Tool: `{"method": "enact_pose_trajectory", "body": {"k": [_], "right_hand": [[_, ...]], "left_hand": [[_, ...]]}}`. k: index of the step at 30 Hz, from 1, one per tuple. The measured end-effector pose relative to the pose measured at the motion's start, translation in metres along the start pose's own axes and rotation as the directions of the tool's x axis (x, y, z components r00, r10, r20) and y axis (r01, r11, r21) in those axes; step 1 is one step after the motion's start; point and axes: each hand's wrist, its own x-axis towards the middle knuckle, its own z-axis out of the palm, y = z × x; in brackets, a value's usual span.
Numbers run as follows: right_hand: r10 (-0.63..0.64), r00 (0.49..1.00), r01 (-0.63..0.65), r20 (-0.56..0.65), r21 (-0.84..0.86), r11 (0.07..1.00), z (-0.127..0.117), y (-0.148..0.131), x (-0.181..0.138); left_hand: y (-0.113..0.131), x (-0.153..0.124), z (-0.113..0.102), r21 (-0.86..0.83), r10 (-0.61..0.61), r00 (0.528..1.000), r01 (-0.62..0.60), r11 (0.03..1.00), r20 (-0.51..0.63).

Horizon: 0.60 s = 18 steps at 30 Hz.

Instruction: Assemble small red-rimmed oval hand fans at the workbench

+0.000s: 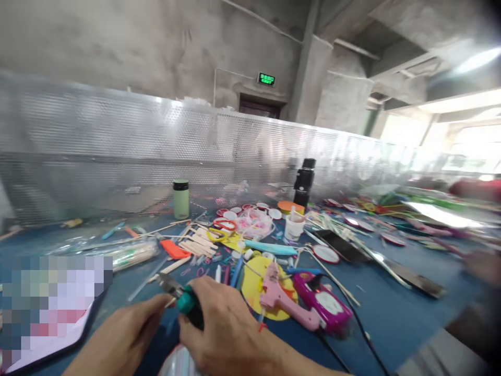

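Observation:
My right hand [225, 326] is wrapped round a pair of cutting pliers [185, 302] with teal and black handles, its metal jaws pointing up and left. Close beside the jaws, my left hand [127, 331] is closed in a pinch. A small pale end shows at its fingertips, but I cannot make out what it is. Below the hands, part of a clear round container [178, 362] shows at the bottom edge. Right of my right hand, a pink glue gun [279, 297] lies partly over a yellow disc [250, 282], next to a magenta device [323, 305] with a cable.
Flat wooden sticks [198, 243], scissors [223, 230] and a white cup [294, 227] lie or stand beyond the hands. A green bottle [181, 199] and a black bottle [304, 185] stand before a perforated metal partition [136, 136]. A dark phone [342, 245] lies right. A blurred person is at far right.

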Motion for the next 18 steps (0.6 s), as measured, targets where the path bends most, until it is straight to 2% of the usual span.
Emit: {"method": "enact_pose_trajectory", "body": {"k": [3, 9, 15, 18], "right_hand": [[-0.015, 1.000, 0.014, -0.020, -0.039, 0.999, 0.000, -0.001, 0.004], [-0.137, 0.990, 0.136, -0.029, -0.031, 0.990, 0.009, 0.003, 0.004], [-0.225, 0.974, 0.225, -0.019, -0.011, 0.974, 0.000, -0.005, 0.002], [-0.181, 0.983, 0.183, 0.031, -0.056, 0.982, -0.009, -0.002, 0.006]], "left_hand": [[-0.005, 0.003, 0.002, 0.099, 0.032, 0.999, -0.032, 0.995, -0.007], [-0.005, 0.004, 0.002, 0.291, -0.007, 0.995, -0.022, 0.956, 0.096], [-0.018, 0.007, 0.015, 0.343, 0.136, 0.989, -0.108, 0.933, -0.058], [-0.014, 0.011, 0.013, 0.383, 0.152, 0.988, -0.133, 0.914, -0.020]]}}
